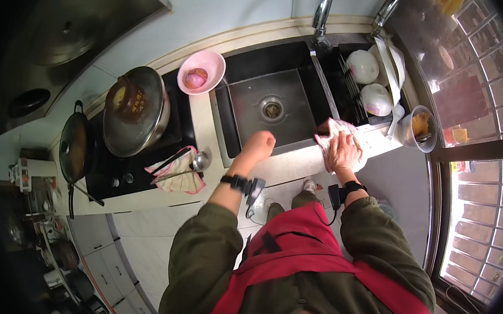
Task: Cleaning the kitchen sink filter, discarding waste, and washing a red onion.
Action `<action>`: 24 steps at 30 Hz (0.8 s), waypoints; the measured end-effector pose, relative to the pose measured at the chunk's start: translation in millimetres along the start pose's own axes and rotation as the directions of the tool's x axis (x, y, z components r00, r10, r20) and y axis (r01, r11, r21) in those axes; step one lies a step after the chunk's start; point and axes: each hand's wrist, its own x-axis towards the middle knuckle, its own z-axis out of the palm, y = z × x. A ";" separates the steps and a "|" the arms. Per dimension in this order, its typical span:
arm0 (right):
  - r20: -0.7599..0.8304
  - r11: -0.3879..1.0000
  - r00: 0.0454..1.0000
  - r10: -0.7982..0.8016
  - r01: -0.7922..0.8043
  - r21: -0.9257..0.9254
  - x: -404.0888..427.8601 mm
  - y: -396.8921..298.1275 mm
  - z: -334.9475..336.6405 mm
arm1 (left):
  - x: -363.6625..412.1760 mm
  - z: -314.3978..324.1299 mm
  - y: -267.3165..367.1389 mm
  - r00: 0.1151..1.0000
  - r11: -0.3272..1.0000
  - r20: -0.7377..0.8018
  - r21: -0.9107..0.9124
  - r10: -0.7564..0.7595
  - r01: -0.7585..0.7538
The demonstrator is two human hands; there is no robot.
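My right hand (343,149) presses down on a pale cloth with pink edging (328,145), spread over the counter at the sink's front right corner. My left hand (259,147) hovers over the front rim of the dark sink (268,86) with its fingers curled in; it appears to hold nothing. The basin has a round drain strainer (272,109) in its floor. Both wrists wear black straps with small devices.
A pink bowl (215,78) with an onion (196,78) sits left of the sink. A lidded pot (160,106), a wok (70,156) and a ladle (201,162) on a cloth occupy the stove side. White bowls (362,66) fill the rack at right, near a plastic tub (429,133).
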 end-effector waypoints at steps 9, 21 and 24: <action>0.056 1.000 0.998 0.013 -0.014 0.016 3.4 -2.3 -4.8 | 119.8 8.4 -37.8 0.909 0.752 0.246 0.651 -0.338 0.103; 0.029 0.998 1.000 0.000 -0.002 0.071 2.5 2.7 -0.4 | 191.8 47.8 -78.2 0.800 0.672 0.421 0.740 -0.426 -0.031; 0.077 0.997 0.997 -0.009 0.003 0.083 4.1 -2.0 -7.9 | 198.8 59.2 -105.5 0.859 0.738 0.389 0.675 -0.332 -0.021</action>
